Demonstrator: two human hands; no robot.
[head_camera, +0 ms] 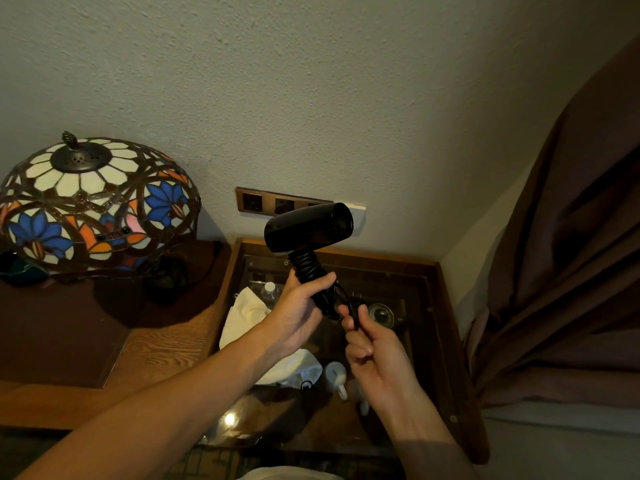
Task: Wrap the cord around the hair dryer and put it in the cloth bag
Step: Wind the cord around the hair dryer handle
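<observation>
Hair dryer [308, 227]: glossy black plastic. Cord [306, 266]: smooth black sheath. Cloth bag [244, 317]: soft matt cream fabric. Worktop [166, 344]: grained wood, glass-topped beside it. Lamp [93, 202]: stained glass, dark metal cap. Wall [311, 81]: rough plaster.

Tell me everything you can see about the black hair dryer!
The hair dryer is black and shiny, like plastic, with a short fat barrel lying sideways and a handle pointing down. Its black cord is wound in tight coils round the handle. It is held up in the air, in front of the wall sockets and above a glass-topped table. The left hand grips the bottom of the handle. The right hand pinches the loose end of the cord just below it.
</observation>
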